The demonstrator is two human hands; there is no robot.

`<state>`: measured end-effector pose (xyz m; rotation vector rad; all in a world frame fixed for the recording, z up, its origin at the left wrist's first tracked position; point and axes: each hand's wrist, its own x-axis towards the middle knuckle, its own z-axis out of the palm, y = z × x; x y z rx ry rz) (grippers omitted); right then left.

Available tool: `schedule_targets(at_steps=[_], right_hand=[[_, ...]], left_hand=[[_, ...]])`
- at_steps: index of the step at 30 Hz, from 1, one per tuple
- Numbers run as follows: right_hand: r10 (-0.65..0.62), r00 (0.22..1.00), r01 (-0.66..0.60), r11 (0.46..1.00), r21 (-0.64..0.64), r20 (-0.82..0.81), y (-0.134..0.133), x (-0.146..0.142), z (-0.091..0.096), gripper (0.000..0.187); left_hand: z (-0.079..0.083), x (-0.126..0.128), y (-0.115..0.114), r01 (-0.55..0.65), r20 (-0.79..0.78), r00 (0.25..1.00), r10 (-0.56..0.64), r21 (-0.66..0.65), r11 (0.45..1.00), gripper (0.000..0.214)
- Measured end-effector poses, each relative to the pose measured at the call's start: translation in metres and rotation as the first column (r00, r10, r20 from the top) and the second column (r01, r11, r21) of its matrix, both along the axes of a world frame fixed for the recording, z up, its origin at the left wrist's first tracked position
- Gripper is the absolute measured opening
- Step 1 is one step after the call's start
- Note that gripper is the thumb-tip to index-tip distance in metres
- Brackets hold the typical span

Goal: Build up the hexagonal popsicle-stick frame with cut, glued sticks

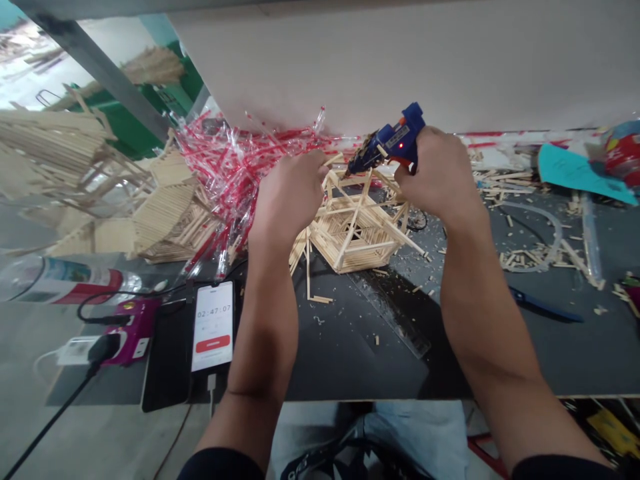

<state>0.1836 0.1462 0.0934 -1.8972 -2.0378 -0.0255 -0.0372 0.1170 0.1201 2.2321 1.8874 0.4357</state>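
My right hand [437, 170] is wrapped round the handle of a blue hot glue gun [400, 137] with a small red light on its side. The gun points down and left, its nozzle at the top of a frame of thin wooden sticks [355, 230]. This frame is built of stacked sticks in a many-sided ring with struts crossing above. At its upper left, my left hand [295, 190] is closed, pinching a short wooden stick [334, 160] close to the nozzle. The left fingertips are partly hidden behind the hand.
Clear wrappers with red edges [240, 167] are heaped behind left, beside more stick structures [170, 200]. A phone [213, 327], a purple power strip [133, 330] and a bottle [65, 280] lie left. A ruler [393, 317], blue-handled tool [545, 307] and stick scraps [525, 257] lie right.
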Motion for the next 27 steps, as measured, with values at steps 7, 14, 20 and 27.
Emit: schedule_targets(at_steps=[7, 14, 20, 27], right_hand=[[0.009, 0.999, -0.008, 1.0, 0.016, -0.041, -0.003, 0.005, 0.005, 0.026], [-0.09, 0.996, 0.091, 0.994, 0.062, -0.017, 0.005, 0.028, 0.008, 0.031], [-0.128, 0.991, 0.127, 0.992, 0.017, 0.042, 0.005, 0.036, 0.009, 0.03], [-0.053, 0.998, 0.054, 0.998, 0.045, -0.029, 0.008, 0.044, 0.001, 0.022]], left_hand=[[0.001, 0.002, 0.0, -0.013, 0.002, 1.0, 0.013, -0.011, 1.0, 0.028], [-0.004, -0.003, 0.002, -0.016, 0.108, 0.994, 0.017, -0.012, 1.0, 0.028], [-0.01, -0.004, 0.006, 0.017, 0.114, 0.993, -0.019, 0.019, 1.0, 0.028], [-0.017, -0.009, 0.01, 0.038, 0.113, 0.993, -0.043, 0.048, 0.998, 0.027]])
